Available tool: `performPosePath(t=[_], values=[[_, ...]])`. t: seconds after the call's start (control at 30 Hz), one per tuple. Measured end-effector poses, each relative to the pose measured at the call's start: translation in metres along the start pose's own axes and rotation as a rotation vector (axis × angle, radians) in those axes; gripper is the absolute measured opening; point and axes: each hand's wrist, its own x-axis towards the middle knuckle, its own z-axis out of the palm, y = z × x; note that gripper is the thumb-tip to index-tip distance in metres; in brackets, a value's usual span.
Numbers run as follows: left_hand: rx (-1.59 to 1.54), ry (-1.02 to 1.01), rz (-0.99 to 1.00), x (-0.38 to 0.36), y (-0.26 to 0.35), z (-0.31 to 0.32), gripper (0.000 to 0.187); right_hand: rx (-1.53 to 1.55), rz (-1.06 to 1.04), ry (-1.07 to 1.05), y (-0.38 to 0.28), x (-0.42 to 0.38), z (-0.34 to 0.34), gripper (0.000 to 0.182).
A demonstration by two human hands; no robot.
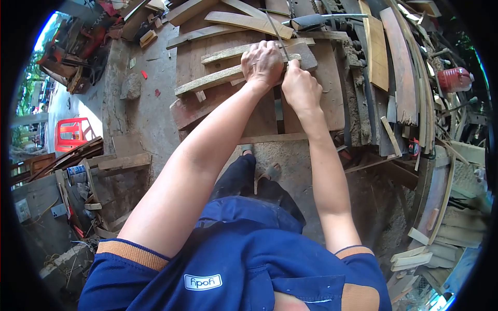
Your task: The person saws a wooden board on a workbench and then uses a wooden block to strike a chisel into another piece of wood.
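Near the top centre, my left hand (262, 63) presses down on a long narrow wood strip (210, 81), its fingers curled over it. Just to the right, my right hand (301, 87) is closed round the near end of a thin saw-like blade (278, 35), whose handle is hidden in the fist. The blade points away from me and crosses the strip close to my left fingers. A second strip (224, 53) lies behind the first, and a short wood block (306, 56) is beside my right hand. All of these rest on a wooden work surface (258, 116).
Loose boards (244, 22) lie at the back of the work surface. Long planks (402, 67) are stacked on the right, near a red plastic bottle (455, 80). On the left are a red plastic stool (72, 133), scrap wood (124, 161) and a paint can (77, 175).
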Motion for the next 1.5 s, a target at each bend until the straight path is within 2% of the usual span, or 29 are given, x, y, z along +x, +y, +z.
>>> performPosePath(t=[0.2, 0.33, 0.47, 0.53, 0.7, 0.8, 0.83, 0.9, 0.93, 1.07, 1.17, 1.2, 1.3, 1.37, 1.47, 1.5], values=[[0.009, 0.054, 0.013, 0.001, -0.004, 0.002, 0.025, -0.027, 0.049, -0.126, 0.007, -0.049, -0.021, 0.017], [0.0, 0.042, 0.021, 0.001, -0.001, 0.004, 0.025, -0.016, -0.002, -0.001, 0.002, 0.005, 0.003, 0.017], [0.005, 0.059, 0.027, 0.001, -0.004, 0.007, 0.023, 0.0, -0.025, 0.019, 0.004, -0.03, -0.012, 0.016], [-0.012, 0.051, 0.02, 0.0, -0.003, 0.005, 0.023, -0.025, 0.052, -0.115, 0.005, -0.05, -0.019, 0.015], [0.005, -0.013, 0.012, 0.001, 0.001, 0.0, 0.023, -0.009, 0.007, -0.013, -0.002, 0.002, -0.001, 0.017], [0.019, -0.028, 0.005, 0.003, -0.001, 0.0, 0.023, -0.005, -0.013, -0.011, 0.005, -0.024, -0.009, 0.017], [-0.002, 0.002, 0.001, 0.003, -0.001, 0.002, 0.023, 0.018, 0.044, -0.112, 0.008, -0.039, -0.016, 0.021], [-0.022, 0.021, 0.007, 0.001, -0.001, -0.002, 0.022, 0.009, 0.034, -0.097, 0.008, -0.038, -0.02, 0.022], [0.039, -0.04, 0.026, 0.0, -0.001, -0.003, 0.023, 0.008, 0.033, -0.091, 0.008, -0.045, -0.018, 0.022], [0.015, -0.034, 0.001, 0.002, 0.002, -0.001, 0.023, -0.024, -0.013, 0.009, 0.0, 0.006, 0.003, 0.016], [-0.006, -0.015, -0.014, 0.002, 0.001, -0.001, 0.023, -0.021, -0.023, 0.015, 0.009, -0.027, -0.004, 0.015], [-0.022, -0.005, -0.023, 0.002, 0.0, 0.001, 0.023, -0.029, 0.021, -0.052, 0.009, -0.041, -0.01, 0.014], [0.016, -0.015, -0.002, -0.001, -0.002, 0.0, 0.023, -0.01, 0.01, -0.044, 0.006, -0.036, -0.01, 0.015], [0.017, -0.01, 0.004, 0.002, 0.0, -0.001, 0.022, 0.009, -0.007, 0.007, 0.001, -0.002, -0.001, 0.017], [0.01, -0.024, 0.014, 0.002, -0.002, 0.0, 0.023, -0.004, -0.012, 0.021, 0.002, -0.005, 0.002, 0.017], [0.024, 0.04, 0.069, 0.0, -0.004, 0.002, 0.023, -0.025, -0.007, -0.007, 0.003, -0.018, -0.008, 0.016]])
